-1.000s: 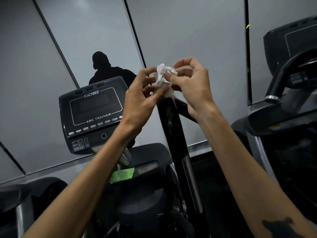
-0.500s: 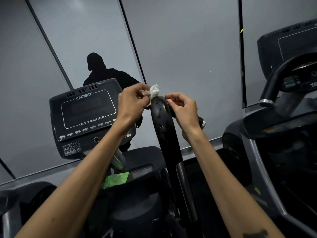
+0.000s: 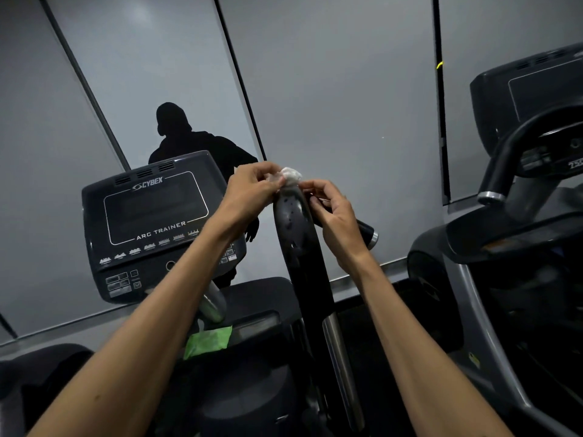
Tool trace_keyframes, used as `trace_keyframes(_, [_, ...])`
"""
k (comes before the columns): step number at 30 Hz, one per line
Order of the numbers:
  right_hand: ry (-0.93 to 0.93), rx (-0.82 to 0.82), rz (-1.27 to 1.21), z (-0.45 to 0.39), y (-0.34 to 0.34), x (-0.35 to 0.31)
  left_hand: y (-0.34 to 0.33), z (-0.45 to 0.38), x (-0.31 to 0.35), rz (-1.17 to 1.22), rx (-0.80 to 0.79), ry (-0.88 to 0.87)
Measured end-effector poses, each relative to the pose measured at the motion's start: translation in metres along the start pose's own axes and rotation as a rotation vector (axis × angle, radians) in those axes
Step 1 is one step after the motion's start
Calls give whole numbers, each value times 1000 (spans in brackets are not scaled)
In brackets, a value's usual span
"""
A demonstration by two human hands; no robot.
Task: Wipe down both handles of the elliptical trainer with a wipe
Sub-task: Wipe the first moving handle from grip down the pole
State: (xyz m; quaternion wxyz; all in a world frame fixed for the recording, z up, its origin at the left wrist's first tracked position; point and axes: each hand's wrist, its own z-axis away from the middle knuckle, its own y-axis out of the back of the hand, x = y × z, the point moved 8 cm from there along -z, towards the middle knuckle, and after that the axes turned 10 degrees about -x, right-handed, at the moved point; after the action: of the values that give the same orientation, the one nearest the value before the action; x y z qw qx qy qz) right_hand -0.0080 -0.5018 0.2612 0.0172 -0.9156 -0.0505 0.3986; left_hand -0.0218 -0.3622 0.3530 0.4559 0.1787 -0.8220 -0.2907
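A crumpled white wipe [image 3: 291, 175] sits on the top end of the black upright handle [image 3: 298, 247] of the elliptical trainer. My left hand [image 3: 252, 187] pinches the wipe from the left side. My right hand [image 3: 334, 216] is at the handle's right side, its fingertips touching the wipe's edge near the top. A short black side grip [image 3: 366, 230] with a silver end sticks out behind my right hand. The handle's black surface shows small droplets or marks.
The trainer's console [image 3: 154, 222], marked Cybex Arc Trainer, stands left of the handle. A green packet [image 3: 208, 340] lies on the tray below it. Another machine [image 3: 520, 247] with a curved black bar stands close on the right. A mirror wall behind reflects a dark figure [image 3: 189, 143].
Both hands came down from above the handle and brought the wipe onto its top end. The wipe now rests on the tip between both hands.
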Motion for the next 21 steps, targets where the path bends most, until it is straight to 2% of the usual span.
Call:
trace_keyframes(5, [13,-28,-20,1,2,4,13,52,13,110,91,-141])
trace_keyframes(8, [28,1,12,3,-1,1,12,66,22,23,217,-241])
trace_keyframes(13, [35,-1,-1,7,-2,-1,9,39,3,185,293,-124])
trace_keyframes(18, [14,-13,9,8,0,-1,4,84,6,252,304,-192])
trace_keyframes(21, [15,-5,7,9,-1,-1,4,60,0,252,348,-135])
